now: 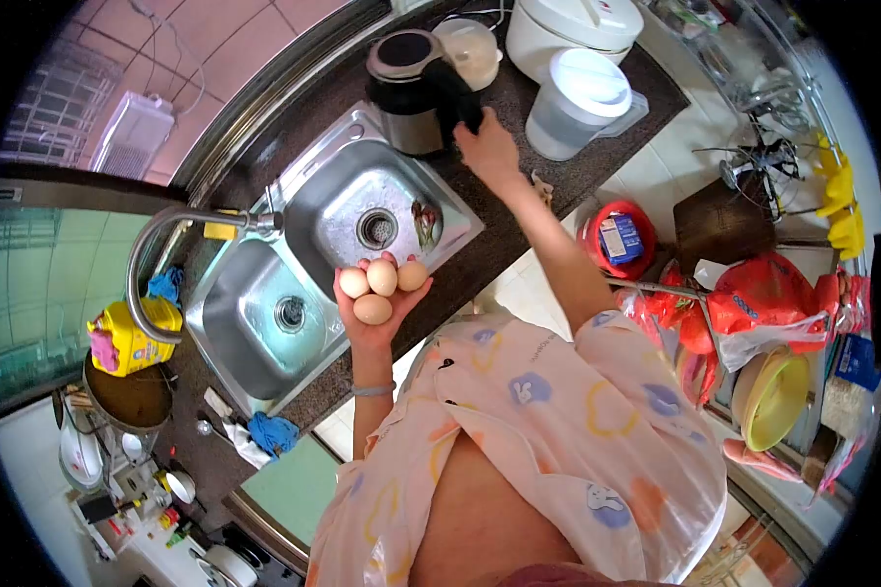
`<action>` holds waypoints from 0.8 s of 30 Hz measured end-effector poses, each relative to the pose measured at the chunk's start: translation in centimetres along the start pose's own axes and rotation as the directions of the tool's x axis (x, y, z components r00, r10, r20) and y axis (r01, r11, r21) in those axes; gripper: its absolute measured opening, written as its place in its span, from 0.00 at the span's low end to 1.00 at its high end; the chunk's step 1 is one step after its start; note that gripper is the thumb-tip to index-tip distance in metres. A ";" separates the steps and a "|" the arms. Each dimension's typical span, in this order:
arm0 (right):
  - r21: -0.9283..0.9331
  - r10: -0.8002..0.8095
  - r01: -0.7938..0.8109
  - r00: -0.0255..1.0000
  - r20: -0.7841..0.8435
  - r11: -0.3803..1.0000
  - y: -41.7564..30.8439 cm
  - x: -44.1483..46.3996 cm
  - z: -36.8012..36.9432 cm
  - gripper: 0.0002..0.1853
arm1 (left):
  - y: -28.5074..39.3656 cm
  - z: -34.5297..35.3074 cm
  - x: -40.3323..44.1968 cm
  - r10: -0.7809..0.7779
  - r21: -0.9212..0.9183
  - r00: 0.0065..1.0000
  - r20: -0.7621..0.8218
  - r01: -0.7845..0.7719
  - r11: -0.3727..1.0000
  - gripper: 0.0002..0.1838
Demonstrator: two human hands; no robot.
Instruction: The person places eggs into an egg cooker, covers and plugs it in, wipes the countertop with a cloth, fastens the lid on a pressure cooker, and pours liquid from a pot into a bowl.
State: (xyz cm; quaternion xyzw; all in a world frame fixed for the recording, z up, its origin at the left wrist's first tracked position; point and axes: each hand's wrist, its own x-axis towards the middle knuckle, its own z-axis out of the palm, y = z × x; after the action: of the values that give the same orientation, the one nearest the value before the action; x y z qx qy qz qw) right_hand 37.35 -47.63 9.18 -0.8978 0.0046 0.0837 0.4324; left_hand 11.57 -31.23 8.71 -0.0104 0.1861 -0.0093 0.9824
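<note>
Several brown eggs point(382, 278) rest together in my left hand point(370, 328), palm up with the fingers curled around them, above the front edge of the double steel sink point(313, 256). My right hand point(489, 152) is at the black handle of an electric kettle point(411, 122), thumb and fingers closed about the handle's end. The kettle, steel below and black on top, stands on the dark counter at the sink's right corner. In the right basin, near the drain, lies a small reddish-green item point(426, 225) that I cannot make out.
A curved faucet point(152, 245) arches over the left basin. Right of the kettle are a clear pitcher point(579, 103) with a white lid and a white rice cooker point(573, 34). A yellow jug point(132, 335) and blue cloth point(272, 433) sit left. Shelves with red bags point(764, 298) line the right side.
</note>
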 end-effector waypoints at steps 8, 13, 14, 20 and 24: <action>0.093 0.076 -0.069 0.994 -0.079 0.993 -3.5 0.0 2.8 0.28 | 1.3 0.6 1.5 -0.068 0.097 0.993 0.098 0.058 0.994 0.22; 0.100 0.104 -0.086 0.976 -0.192 0.991 -5.9 1.3 5.2 0.25 | 1.6 1.5 2.0 -0.081 0.064 0.996 0.026 0.079 0.995 0.25; 0.101 0.127 -0.111 0.976 -0.175 0.989 -6.3 1.9 5.4 0.26 | 1.7 1.6 2.0 -0.085 0.060 0.996 0.025 0.083 0.995 0.25; 0.094 0.095 -0.078 0.977 -0.193 0.992 -6.9 5.0 5.7 0.26 | 2.6 1.1 1.8 -0.026 0.076 1.000 0.008 0.025 0.997 0.23; 0.137 -0.002 0.018 0.993 -0.118 0.990 -4.2 7.1 5.3 0.27 | 2.9 1.0 2.1 -0.042 0.071 0.999 0.024 0.040 0.997 0.22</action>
State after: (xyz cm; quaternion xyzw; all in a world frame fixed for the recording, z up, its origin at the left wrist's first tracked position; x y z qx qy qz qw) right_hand 43.89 -40.47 8.07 -0.8690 0.0314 0.0280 0.4930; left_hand 13.91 -28.35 8.83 0.0203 0.1730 -0.0360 0.9841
